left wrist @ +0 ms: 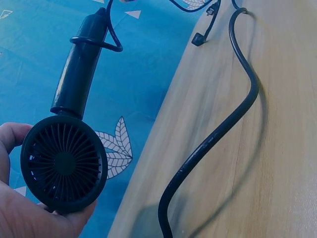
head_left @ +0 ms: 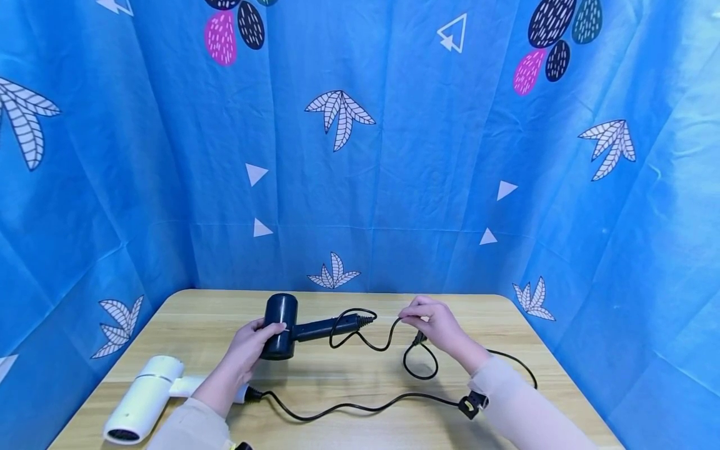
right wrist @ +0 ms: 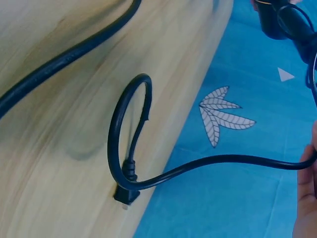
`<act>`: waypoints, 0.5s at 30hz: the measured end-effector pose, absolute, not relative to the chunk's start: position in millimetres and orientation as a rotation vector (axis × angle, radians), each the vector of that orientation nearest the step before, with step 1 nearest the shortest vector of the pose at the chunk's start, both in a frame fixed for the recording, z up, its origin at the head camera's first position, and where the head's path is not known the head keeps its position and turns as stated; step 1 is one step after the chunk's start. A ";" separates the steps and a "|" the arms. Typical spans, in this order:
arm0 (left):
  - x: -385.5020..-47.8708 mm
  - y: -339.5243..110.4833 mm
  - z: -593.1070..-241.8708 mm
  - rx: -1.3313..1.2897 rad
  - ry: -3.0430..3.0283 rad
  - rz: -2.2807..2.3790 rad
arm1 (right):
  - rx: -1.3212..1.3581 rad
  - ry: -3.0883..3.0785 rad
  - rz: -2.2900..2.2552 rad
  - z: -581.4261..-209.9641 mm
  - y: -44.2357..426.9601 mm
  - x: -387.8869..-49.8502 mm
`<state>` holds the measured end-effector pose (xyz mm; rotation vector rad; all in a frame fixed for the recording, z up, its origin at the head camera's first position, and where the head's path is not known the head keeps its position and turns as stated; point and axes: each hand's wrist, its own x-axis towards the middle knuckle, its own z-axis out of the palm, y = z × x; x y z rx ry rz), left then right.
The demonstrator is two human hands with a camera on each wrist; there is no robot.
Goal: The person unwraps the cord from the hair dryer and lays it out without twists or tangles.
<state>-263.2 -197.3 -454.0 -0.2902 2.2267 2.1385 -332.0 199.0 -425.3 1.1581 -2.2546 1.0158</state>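
Note:
My left hand (head_left: 251, 345) grips a dark hair dryer (head_left: 280, 326) by its barrel, held above the table with the handle pointing right. The left wrist view shows the round finned grille (left wrist: 64, 163) of the barrel, with fingers and thumb around it. A loop of the black cord (head_left: 332, 337) hangs about the handle's end. To the right, my right hand (head_left: 435, 322) pinches that cord between thumb and fingertips. Below this hand the cord curls into a loop, and its plug (right wrist: 127, 193) hangs at the end.
A white hair dryer (head_left: 143, 400) lies at the table's front left, partly behind my left forearm. Its black cord (head_left: 360, 409) runs across the wooden table (head_left: 225, 306) and passes under my right forearm. Blue patterned cloth (head_left: 349, 187) surrounds the table at the back and sides.

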 end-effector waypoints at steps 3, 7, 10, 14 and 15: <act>-263.3 -198.0 -454.0 -0.293 2.236 2.130 | 1.183 -2.218 1.033 -420.0 199.9 -329.2; -263.0 -199.3 -453.9 -0.310 2.257 2.105 | 1.203 -2.165 1.051 -412.8 201.9 -326.2; -262.6 -200.3 -453.6 -0.325 2.277 2.077 | 1.180 -2.168 1.082 -408.9 204.7 -325.5; -262.1 -201.4 -453.8 -0.336 2.293 2.050 | 1.136 -2.182 1.109 -405.7 208.3 -326.3; -262.2 -201.6 -454.0 -0.338 2.295 2.047 | 1.130 -2.178 1.105 -405.0 209.0 -326.7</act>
